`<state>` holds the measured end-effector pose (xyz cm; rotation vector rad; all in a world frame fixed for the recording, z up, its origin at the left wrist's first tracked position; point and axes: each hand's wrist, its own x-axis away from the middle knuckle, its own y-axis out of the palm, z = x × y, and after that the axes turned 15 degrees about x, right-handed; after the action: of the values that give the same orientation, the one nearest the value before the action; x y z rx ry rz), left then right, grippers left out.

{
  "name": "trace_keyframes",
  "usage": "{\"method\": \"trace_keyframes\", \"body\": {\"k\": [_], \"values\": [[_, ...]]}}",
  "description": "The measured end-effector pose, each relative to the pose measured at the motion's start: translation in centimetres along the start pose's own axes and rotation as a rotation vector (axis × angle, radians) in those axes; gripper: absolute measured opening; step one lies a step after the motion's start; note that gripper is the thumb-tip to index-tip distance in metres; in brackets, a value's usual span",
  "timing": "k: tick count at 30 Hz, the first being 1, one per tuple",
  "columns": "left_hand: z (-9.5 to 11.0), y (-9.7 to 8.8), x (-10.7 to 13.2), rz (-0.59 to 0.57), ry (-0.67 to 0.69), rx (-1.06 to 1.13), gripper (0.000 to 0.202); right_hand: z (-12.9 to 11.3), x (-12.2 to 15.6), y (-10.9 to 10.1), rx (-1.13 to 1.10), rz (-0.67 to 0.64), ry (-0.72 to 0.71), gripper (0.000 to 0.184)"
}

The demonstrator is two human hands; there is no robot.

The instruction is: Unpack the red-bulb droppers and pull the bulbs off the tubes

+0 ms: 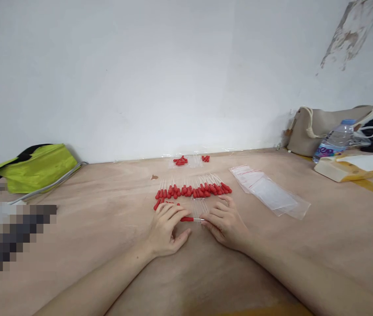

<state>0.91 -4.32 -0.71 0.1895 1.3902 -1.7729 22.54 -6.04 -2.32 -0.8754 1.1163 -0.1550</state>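
At the lower centre of the frame, a dropper (188, 219) lies crosswise between the two hands: the right hand (226, 223) pinches its clear tube between thumb and fingertips, while the fingers of the left hand (169, 226) cover part of its red bulb with the thumb spread away, so I cannot tell how firmly that side grips. Loose glass tubes (199, 204) lie just above it, and a row of red-bulbed droppers (193, 190) stretches across the middle of the frame, with plastic bags (270, 193) to the right.
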Motion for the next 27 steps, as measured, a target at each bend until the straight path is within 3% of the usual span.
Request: {"method": "trace_keyframes", "body": {"k": [10,27], "values": [[-0.7,0.3,-0.2,0.016,0.060,-0.053,0.014,-0.3,0.0,0.0,-0.018,0.006,-0.026,0.018],[-0.2,0.0,0.2,-0.080,0.061,-0.046,0.019,-0.1,0.6,-1.1,-0.043,-0.048,-0.013,0.020]]}}
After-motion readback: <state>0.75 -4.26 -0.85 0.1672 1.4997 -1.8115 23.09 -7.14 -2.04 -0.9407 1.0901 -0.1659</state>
